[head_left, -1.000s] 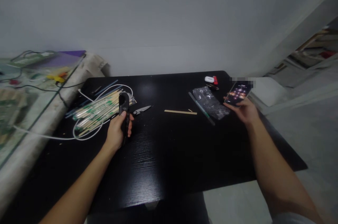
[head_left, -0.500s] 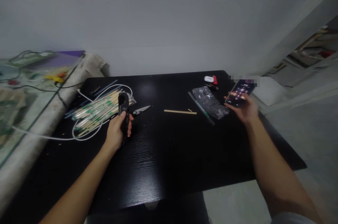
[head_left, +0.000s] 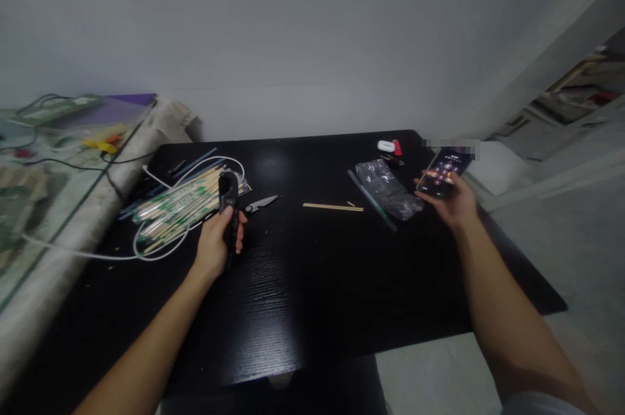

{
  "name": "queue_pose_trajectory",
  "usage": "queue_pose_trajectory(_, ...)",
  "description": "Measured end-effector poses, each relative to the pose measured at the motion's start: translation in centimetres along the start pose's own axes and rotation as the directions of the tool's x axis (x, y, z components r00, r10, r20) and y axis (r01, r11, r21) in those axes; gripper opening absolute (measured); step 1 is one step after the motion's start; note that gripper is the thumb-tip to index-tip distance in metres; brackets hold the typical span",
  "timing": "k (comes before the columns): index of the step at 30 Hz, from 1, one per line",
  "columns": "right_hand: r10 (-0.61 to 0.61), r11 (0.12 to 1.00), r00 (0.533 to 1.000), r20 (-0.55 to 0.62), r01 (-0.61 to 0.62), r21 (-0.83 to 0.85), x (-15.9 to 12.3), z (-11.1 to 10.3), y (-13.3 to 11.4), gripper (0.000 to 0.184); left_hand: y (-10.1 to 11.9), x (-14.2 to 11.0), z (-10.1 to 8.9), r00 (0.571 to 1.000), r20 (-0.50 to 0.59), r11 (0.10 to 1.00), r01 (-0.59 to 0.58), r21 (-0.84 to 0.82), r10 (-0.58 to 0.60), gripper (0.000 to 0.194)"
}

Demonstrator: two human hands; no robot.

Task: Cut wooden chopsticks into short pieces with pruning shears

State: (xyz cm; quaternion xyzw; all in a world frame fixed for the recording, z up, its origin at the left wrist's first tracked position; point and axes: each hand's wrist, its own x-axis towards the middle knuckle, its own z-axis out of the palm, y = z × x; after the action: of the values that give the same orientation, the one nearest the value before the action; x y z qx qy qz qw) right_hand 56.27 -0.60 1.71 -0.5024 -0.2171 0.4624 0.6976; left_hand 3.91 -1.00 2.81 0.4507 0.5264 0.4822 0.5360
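Note:
My left hand is closed around a black handheld tool with a curved, notched top, held upright over the table; its exact kind is not clear. Just right of those fingers lies a silver pointed blade, its near end partly hidden by the hand. At the right, my right hand grips a smartphone with a lit screen. Part of the phone's top is blurred out. Left of the phone rest a crumpled clear plastic bag and a thin bluish-green strip.
Wrapped wooden chopsticks lie in a pile at the left, with a white cable looping around them. Bare wooden sticks lie mid-table. A white earphone case sits at the back of the black table. A glass-topped surface adjoins it.

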Motion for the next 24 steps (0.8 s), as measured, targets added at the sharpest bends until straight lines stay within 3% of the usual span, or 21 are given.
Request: queue_pose_trajectory(24, -0.038, 0.999, 0.999, 0.000, 0.038, -0.038, -0.23, 0.13, -0.04, 0.026, 0.61, -0.35, 0.40, 1.000, -0.023, 1.000, 0.010, 0.013, -0.010, 0.040)
